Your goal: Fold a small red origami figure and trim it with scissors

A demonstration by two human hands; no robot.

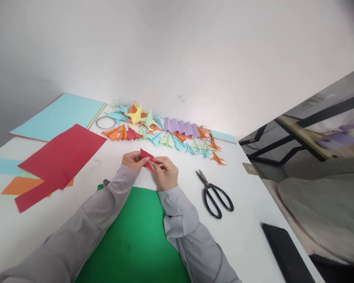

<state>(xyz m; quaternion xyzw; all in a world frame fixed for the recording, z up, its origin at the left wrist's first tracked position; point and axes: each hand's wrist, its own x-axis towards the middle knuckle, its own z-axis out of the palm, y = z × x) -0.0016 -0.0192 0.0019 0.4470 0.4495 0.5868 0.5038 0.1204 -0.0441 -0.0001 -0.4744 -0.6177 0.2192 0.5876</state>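
A small folded piece of red paper point(146, 154) is held up between both hands, above the white table just beyond a green sheet point(132, 236). My left hand point(134, 161) pinches its left side, thumb on top. From the right, my right hand point(166, 171) grips the paper's edge between thumb and index finger, the other fingers curled. The fingers cover part of the folds, so its full shape is hidden. Behind the hands lie several folded paper figures, among them a yellow one point(136, 115), an orange one point(112, 133) and a purple pleated strip point(179, 127).
Black-handled scissors point(214, 192) lie open to the right, with a black flat object point(286, 251) near the table's right edge. On the left are a large red sheet point(65, 151), light blue sheets point(59, 116) and orange scraps point(20, 185). A thin ring point(105, 122) lies near the wall.
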